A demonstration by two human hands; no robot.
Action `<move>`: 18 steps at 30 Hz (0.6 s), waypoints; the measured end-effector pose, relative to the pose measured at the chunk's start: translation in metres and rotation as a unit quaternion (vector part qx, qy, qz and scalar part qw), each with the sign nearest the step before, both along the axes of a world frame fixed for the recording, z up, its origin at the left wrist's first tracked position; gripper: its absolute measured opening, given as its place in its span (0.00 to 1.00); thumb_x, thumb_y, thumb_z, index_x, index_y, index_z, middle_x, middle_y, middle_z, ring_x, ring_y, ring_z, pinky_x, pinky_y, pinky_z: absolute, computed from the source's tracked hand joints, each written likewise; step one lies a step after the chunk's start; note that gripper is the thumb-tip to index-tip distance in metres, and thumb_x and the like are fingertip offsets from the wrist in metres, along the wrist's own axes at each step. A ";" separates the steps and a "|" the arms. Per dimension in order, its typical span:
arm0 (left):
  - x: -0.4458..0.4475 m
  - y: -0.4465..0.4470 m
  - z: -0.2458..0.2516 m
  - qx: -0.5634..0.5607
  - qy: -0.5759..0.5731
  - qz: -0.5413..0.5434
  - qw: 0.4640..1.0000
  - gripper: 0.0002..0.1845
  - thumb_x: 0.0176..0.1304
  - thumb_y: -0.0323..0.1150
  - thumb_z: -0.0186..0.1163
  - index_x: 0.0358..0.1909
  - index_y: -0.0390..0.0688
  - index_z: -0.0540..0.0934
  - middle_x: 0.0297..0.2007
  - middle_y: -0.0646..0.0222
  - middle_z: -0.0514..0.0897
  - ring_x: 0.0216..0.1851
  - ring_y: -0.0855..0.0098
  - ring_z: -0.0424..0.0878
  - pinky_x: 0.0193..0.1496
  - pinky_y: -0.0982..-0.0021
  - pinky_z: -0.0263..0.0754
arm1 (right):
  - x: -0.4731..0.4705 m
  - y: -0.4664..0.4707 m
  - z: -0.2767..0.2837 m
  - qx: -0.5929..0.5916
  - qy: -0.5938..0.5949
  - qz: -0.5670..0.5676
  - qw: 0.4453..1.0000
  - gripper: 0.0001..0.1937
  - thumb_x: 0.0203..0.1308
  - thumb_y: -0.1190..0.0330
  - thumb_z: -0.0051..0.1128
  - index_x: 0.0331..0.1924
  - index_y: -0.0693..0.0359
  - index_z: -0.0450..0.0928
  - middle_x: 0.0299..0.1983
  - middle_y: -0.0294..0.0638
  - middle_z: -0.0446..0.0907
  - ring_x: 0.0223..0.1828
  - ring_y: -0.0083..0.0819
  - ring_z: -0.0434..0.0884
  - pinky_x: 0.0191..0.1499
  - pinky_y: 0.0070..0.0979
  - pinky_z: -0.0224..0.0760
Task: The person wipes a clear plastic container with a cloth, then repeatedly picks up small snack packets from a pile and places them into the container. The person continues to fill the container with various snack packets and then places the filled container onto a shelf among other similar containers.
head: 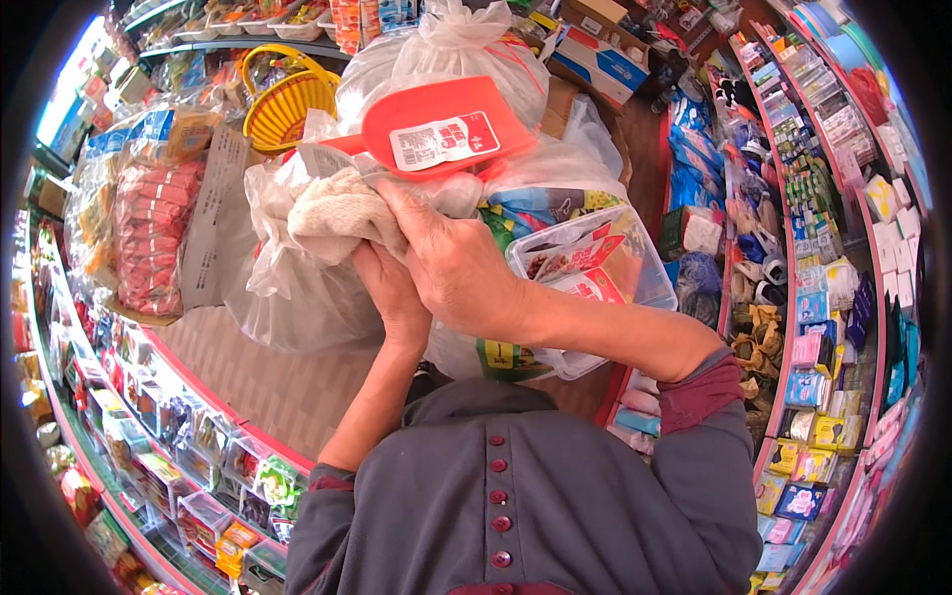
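A beige cloth [343,212] is bunched between both hands. My right hand [465,271] grips its right end, with thumb and fingers pressed onto the fabric. Below it, my left hand [396,294] pinches the lower edge of the cloth. Part of the fabric is hidden behind the fingers. A red plastic scoop [446,93] with a printed label lies just beyond the hands, on stuffed clear plastic bags [472,44]. Another translucent bag [297,297] sits under and left of the cloth. To the right of my right hand stands a clear plastic bin [647,260] holding red printed packages [595,256].
A yellow woven basket [290,100] stands at the upper left, near a carton of red wrapped packs [158,238]. Stocked shelves curve along the left [216,409] and right [773,454]. An opened cardboard box [599,63] sits at the back, above wooden-looking floor [275,379].
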State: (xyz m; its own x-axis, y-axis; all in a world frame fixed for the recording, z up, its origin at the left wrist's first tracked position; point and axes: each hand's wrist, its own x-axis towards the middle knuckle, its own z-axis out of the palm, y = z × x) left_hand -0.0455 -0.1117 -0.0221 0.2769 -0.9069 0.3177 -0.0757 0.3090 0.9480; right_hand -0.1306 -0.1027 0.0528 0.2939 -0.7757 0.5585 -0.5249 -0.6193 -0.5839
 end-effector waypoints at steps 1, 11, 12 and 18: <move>0.003 -0.001 0.001 0.000 0.067 -0.019 0.998 0.19 0.71 0.37 0.48 0.57 0.35 0.65 0.51 0.60 0.74 0.49 0.70 0.73 0.53 0.69 0.67 | 0.001 0.001 -0.002 -0.017 0.007 0.004 1.000 0.26 0.53 0.81 0.47 0.60 0.74 0.62 0.44 0.63 0.77 0.39 0.54 0.81 0.41 0.39 0.76; 0.028 -0.015 0.015 0.086 0.448 -0.171 0.873 0.19 0.70 0.41 0.49 0.56 0.40 0.69 0.42 0.68 0.77 0.38 0.74 0.77 0.40 0.71 0.76 | -0.014 0.018 -0.010 0.184 -0.148 0.043 0.971 0.20 0.64 0.78 0.41 0.60 0.72 0.64 0.45 0.52 0.78 0.42 0.33 0.81 0.47 0.26 0.72; 0.029 -0.013 0.015 0.118 0.496 -0.196 0.838 0.20 0.70 0.41 0.50 0.57 0.39 0.69 0.45 0.67 0.77 0.41 0.73 0.78 0.43 0.70 0.77 | -0.015 0.016 -0.013 0.197 -0.201 0.041 0.959 0.19 0.64 0.77 0.41 0.59 0.73 0.65 0.41 0.54 0.79 0.38 0.34 0.81 0.43 0.27 0.72; 0.015 0.005 0.020 0.146 0.371 -0.122 0.909 0.20 0.71 0.42 0.48 0.57 0.39 0.69 0.50 0.65 0.76 0.46 0.72 0.78 0.47 0.68 0.76 | -0.026 0.009 -0.017 0.117 -0.179 -0.011 0.977 0.18 0.64 0.76 0.42 0.58 0.72 0.67 0.43 0.59 0.78 0.42 0.43 0.82 0.44 0.31 0.73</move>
State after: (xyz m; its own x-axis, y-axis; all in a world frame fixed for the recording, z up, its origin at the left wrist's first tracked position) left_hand -0.0300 -0.1063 -0.0017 0.0962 -0.9856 -0.1391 0.6547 -0.0426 0.7547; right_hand -0.1570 -0.0936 0.0358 0.0949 -0.8986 0.4284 -0.2729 -0.4373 -0.8569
